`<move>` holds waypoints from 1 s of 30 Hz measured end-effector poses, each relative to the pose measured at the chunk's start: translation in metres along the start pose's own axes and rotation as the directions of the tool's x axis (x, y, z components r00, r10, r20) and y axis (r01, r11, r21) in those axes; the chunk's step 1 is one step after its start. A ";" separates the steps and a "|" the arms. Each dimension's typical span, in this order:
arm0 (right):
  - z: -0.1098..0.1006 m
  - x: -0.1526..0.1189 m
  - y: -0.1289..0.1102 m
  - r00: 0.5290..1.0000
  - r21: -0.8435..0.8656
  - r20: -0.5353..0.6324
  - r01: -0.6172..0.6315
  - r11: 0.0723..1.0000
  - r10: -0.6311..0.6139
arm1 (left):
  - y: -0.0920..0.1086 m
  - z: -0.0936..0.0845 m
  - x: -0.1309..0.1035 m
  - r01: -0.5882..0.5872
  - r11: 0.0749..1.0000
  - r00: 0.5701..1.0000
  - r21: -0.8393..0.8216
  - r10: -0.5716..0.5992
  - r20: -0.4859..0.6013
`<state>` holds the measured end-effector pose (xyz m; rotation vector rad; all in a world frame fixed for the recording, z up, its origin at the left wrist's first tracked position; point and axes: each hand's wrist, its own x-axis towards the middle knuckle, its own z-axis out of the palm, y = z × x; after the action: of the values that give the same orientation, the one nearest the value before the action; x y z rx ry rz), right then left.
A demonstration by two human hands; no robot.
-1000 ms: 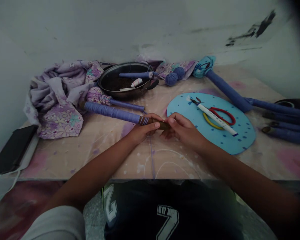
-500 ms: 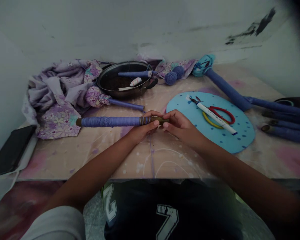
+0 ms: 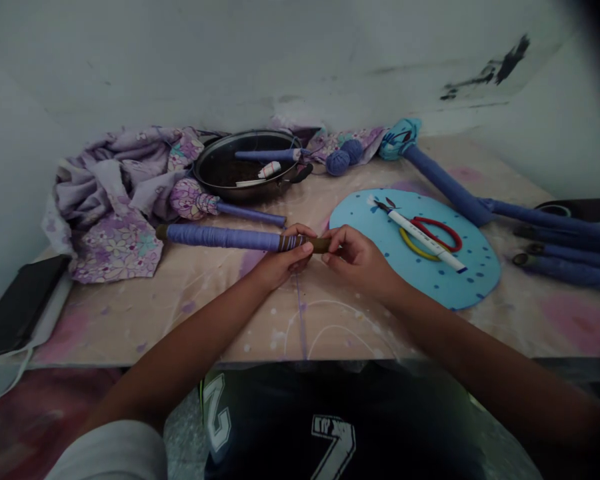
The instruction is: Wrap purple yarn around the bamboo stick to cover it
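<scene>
A brown stick (image 3: 225, 237) wound with blue-purple yarn lies level across my view, above the table. Its left part is closely covered, while a few spaced turns circle the bare brown part near the right end. My left hand (image 3: 286, 261) is closed round the stick beside those loose turns, thumb on top. At the bare right end, my right hand (image 3: 355, 259) pinches the tip between thumb and fingers. Whether a strand of yarn is also in those fingers is hidden.
A dark pan (image 3: 220, 190) holds a wrapped stick. Yarn balls (image 3: 338, 163), floral cloth (image 3: 117, 243) and a phone-like black object (image 3: 23, 303) surround the work. On the right, a blue mat (image 3: 380, 230) bears a white marker (image 3: 425, 240) and red-yellow loops; wrapped sticks (image 3: 570, 267) lie beyond.
My right hand has turned slightly at the stick's end, its fingers more curled. The stick's left end has risen a little, tilting it. The whole view has shifted slightly.
</scene>
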<state>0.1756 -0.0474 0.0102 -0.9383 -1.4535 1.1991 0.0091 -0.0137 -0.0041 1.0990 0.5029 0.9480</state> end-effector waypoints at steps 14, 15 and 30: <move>-0.008 0.005 -0.006 0.937 0.168 0.120 -0.346 0.923 0.329 | -0.004 0.001 -0.004 -0.048 0.985 0.984 0.164 0.074 -0.161; -0.008 0.006 -0.006 0.928 0.191 0.133 -0.369 0.909 0.349 | -0.004 0.003 -0.004 -0.050 0.989 0.981 0.142 0.075 -0.177; -0.017 0.006 -0.011 0.892 0.289 0.122 -0.452 0.844 0.435 | 0.013 0.010 -0.003 -0.077 0.995 0.931 -0.062 0.050 -0.361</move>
<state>0.1917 -0.0400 0.0225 -1.0587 -1.0626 1.7491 0.0097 -0.0193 0.0114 0.8796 0.7269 1.2251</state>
